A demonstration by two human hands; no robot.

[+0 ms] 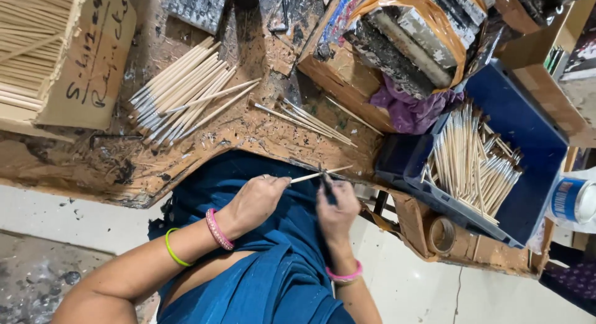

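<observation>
Hands first: I see left hand [254, 200] pinching a brush [320, 173] by its handle, right hand [336, 209] closed on a dark tool [327, 186] at the brush, above the lap. Beyond, loose sticks [183, 91] on the bench [248, 128]; blue tray [528, 131] of brushes right.

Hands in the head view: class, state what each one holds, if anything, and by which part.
The left hand pinches a thin wooden brush stick at its near end. The right hand grips a small dark tool by its lower part, its tip meeting the stick.
</observation>
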